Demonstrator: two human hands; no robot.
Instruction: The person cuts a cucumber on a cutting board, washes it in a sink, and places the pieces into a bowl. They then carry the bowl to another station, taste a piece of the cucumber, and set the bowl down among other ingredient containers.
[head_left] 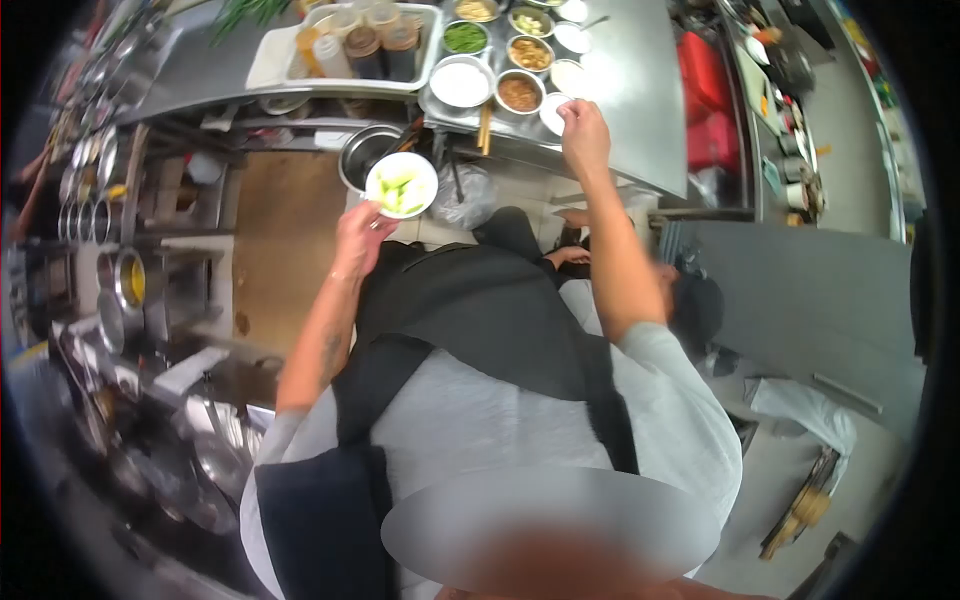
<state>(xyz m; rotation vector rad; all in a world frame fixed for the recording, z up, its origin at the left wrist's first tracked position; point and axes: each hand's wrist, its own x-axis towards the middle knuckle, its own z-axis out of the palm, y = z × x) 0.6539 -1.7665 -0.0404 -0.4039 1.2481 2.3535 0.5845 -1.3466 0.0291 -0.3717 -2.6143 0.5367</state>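
My left hand (367,238) grips a white bowl (431,190) by its near edge, in front of my apron. Pale green vegetable pieces (402,188) lie in the bowl. Out over the steel counter, my right hand (585,138) has its fingers pinched together beside a small container of white contents (552,116). Whatever is between those fingertips, if anything, is hidden. Nearby are a bowl of reddish-brown food (519,94), a bowl of chopped greens (464,38) and a larger bowl of white contents (460,84).
A white tub (268,62) of sauce bottles stands at the counter's back left. Below the counter edge are a metal pot (352,160) and a plastic bag (470,197). Another person (697,300) is low down at my right. Pans (215,460) crowd the lower left.
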